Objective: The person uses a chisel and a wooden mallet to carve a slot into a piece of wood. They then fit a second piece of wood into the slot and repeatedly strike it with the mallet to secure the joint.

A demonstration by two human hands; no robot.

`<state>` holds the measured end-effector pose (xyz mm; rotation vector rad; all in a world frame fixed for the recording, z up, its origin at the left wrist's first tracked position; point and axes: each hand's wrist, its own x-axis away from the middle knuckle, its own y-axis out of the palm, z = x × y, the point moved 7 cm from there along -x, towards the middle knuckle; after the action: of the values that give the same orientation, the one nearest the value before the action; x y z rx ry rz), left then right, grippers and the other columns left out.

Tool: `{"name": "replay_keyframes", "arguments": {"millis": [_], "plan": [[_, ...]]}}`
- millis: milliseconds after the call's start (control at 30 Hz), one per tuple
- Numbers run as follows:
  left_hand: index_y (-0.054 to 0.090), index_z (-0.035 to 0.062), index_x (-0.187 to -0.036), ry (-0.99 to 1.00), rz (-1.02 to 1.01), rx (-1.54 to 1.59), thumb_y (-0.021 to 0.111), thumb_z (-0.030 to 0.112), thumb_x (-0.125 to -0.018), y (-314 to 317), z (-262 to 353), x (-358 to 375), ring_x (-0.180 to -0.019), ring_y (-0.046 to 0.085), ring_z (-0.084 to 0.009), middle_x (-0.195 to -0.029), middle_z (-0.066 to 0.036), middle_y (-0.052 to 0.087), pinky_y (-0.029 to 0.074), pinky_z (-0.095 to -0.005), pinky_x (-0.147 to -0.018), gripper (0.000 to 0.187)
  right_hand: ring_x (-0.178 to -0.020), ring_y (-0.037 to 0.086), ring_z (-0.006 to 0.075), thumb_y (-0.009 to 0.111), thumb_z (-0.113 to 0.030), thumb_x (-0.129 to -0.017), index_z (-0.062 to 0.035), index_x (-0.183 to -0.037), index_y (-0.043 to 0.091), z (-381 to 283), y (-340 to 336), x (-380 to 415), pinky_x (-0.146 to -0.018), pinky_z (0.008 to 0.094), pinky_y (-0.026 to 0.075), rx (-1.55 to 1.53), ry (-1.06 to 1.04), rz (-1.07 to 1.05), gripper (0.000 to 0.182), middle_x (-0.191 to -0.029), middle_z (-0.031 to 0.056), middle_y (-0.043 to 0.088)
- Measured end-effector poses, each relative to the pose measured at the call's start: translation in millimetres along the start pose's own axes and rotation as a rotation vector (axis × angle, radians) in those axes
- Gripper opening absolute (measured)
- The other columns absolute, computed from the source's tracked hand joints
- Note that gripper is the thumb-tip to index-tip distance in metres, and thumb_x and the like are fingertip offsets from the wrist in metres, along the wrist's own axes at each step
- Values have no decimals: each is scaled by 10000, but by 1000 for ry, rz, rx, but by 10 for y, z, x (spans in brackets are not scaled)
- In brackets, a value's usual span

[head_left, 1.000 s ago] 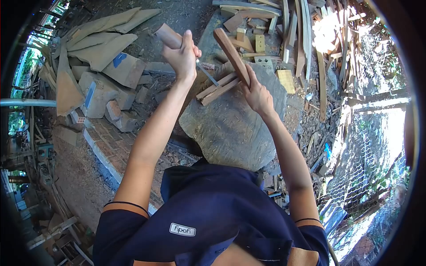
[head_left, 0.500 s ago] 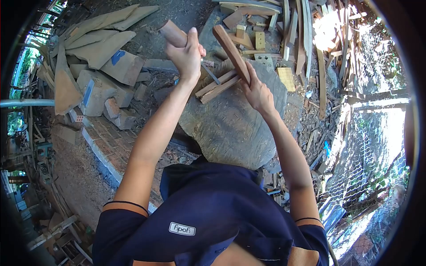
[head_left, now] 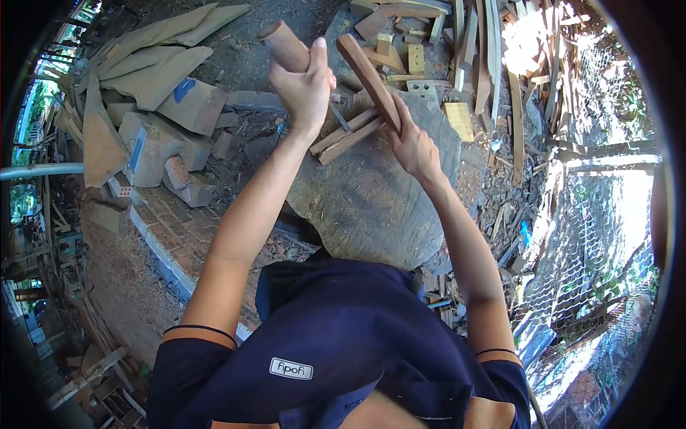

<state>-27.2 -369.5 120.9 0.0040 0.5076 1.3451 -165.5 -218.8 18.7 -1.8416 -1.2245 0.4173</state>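
My left hand (head_left: 304, 89) is wrapped round a tool with a thick round wooden handle (head_left: 286, 46). A thin metal blade (head_left: 339, 118) shows below that fist, and its lower end meets the wood pieces. Two narrow wood pieces (head_left: 348, 141) lie side by side, slanting across the far part of a big round stump (head_left: 371, 193). My right hand (head_left: 414, 149) grips a reddish-brown wooden bar (head_left: 370, 80) that slants up and to the left. Its lower end is at the right end of the wood pieces; whether they touch is unclear.
Stone-like slabs and blocks (head_left: 164, 132) are heaped at the left beside a brick strip (head_left: 182, 225). Wood offcuts and a yellow block (head_left: 459, 121) lie beyond the stump. Long wood strips (head_left: 517, 129) and wire netting (head_left: 572, 264) stand at the right.
The tool in my left hand has tilted a little, its handle top moving slightly up. The bar in my right hand has shifted slightly up and left.
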Motion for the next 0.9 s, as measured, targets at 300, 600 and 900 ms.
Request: {"name": "replay_keyframes", "arguments": {"millis": [300,600,900], "plan": [[402,55,-806,-18,30,-51,628,-5,-892,26,-10,-74,-399,475,-112,-555,-29,470,396,-276,-368,249,-997,642,423,512,-324,-934,-227,-1522,210,-2,0,-6,-846,502,515,-7,0,-12,668,-1094,225,665],[400,49,-799,-39,56,-5,630,1,-893,30,-72,-74,-400,473,-112,-575,-34,478,389,-273,-360,253,-1006,639,420,505,-322,-942,-227,-1522,206,25,15,-17,-852,505,512,-35,-8,-12,659,-1092,229,663],[436,7,-937,189,13,-313,680,39,-868,155,-128,18,-439,512,-88,-658,-39,538,378,-242,-339,255,-940,672,393,512,-327,-943,-230,-1518,228,48,-50,-80,-800,480,538,-14,-48,12,648,-1105,241,654]]}}
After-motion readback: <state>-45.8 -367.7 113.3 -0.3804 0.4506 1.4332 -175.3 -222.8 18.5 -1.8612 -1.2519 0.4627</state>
